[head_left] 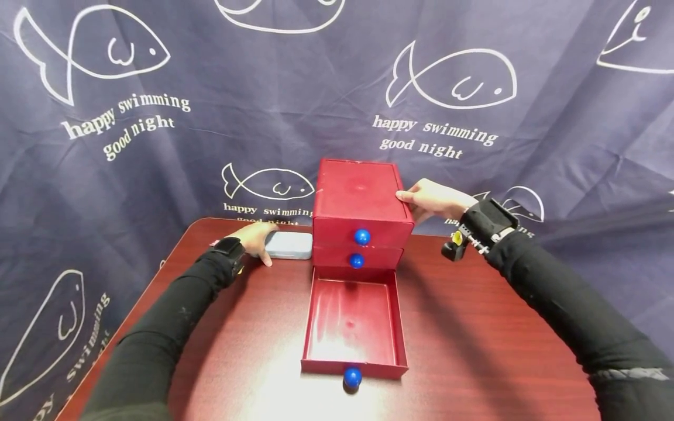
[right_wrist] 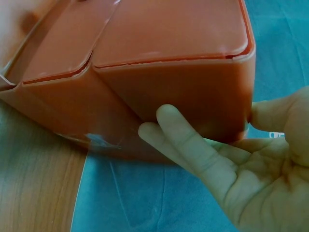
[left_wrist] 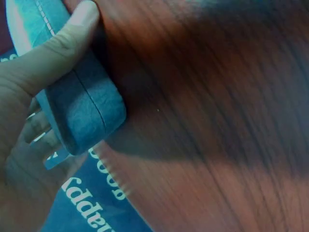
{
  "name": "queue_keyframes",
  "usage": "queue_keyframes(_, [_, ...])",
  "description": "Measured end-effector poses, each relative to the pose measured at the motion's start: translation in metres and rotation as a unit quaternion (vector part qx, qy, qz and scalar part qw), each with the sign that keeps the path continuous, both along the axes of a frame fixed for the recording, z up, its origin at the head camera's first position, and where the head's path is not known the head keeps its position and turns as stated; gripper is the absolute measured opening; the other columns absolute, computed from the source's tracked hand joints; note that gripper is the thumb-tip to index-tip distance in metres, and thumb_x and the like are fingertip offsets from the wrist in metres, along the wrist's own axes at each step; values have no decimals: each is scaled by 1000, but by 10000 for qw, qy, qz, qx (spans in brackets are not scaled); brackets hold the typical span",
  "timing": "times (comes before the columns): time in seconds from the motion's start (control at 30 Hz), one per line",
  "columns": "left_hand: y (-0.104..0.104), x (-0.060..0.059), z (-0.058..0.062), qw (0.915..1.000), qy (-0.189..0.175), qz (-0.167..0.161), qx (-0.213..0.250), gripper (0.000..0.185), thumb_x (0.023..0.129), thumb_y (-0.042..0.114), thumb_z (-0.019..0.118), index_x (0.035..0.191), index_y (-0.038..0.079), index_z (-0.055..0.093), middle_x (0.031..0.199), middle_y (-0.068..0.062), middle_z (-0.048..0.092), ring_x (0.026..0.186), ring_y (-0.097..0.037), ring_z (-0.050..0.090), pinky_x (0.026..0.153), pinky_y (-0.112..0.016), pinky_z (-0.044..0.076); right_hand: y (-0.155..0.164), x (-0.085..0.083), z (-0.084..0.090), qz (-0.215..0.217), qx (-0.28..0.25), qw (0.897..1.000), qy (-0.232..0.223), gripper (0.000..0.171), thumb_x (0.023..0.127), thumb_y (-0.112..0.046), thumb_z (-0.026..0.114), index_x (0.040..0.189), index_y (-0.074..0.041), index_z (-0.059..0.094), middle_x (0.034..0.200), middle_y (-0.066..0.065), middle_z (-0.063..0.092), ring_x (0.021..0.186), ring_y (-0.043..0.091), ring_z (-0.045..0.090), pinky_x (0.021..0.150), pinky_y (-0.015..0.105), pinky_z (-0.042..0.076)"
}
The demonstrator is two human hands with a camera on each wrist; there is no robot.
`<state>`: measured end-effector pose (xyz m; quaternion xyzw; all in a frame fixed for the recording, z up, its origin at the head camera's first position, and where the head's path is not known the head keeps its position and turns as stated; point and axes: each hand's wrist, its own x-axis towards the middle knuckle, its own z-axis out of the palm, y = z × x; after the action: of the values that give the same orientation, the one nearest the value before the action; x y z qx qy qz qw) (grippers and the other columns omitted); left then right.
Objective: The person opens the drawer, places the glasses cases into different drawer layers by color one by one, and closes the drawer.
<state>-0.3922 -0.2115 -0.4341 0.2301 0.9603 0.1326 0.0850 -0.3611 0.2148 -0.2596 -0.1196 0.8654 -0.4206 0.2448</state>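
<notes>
A light-blue glasses case (head_left: pixel 289 245) with rounded corners lies on the table, left of a red drawer unit (head_left: pixel 360 190). My left hand (head_left: pixel 256 238) grips its left end, the thumb across the near side and the fingers behind it. The left wrist view shows the seam along the side of the glasses case (left_wrist: pixel 84 104). My right hand (head_left: pixel 434 199) rests on the unit's upper right edge, thumb on top. In the right wrist view, straight fingers (right_wrist: pixel 193 150) lie along its side wall. The bottom drawer (head_left: pixel 350 318) is pulled out and holds nothing.
Two upper drawers with blue knobs (head_left: pixel 361 237) are pushed in. The open drawer's blue knob (head_left: pixel 352 377) points toward me. A dark fish-print curtain (head_left: pixel 263 134) hangs right behind the reddish wooden table (head_left: pixel 237 351).
</notes>
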Motion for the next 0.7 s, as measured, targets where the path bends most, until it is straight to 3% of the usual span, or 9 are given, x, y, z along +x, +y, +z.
queue_keyframes(0.3, [2, 4, 8, 9998, 22, -21, -195, 93, 58, 23, 99, 131, -12, 54, 129, -27, 62, 121, -42, 60, 109, -52, 45, 1, 1, 0, 37, 45, 10000, 15, 47, 108, -24, 49, 131, 17, 56, 94, 9, 77, 78, 16, 75, 83, 39, 63])
queue_keyframes(0.5, [9, 8, 16, 9977, 166, 55, -654, 90, 59, 23, 97, 131, -10, 55, 125, -23, 65, 117, -40, 63, 104, -52, 49, 1, 0, 0, 31, 31, 10000, 7, 47, 108, -24, 47, 131, 17, 55, 93, 8, 77, 78, 16, 75, 83, 40, 63])
queue_keyframes(0.7, [12, 12, 20, 9955, 90, 57, -937, 90, 58, 24, 95, 130, -11, 54, 124, -25, 66, 117, -42, 63, 104, -53, 49, 0, 0, -1, 130, 29, 9999, -45, 47, 108, -23, 47, 132, 17, 55, 94, 7, 77, 78, 17, 76, 85, 42, 62])
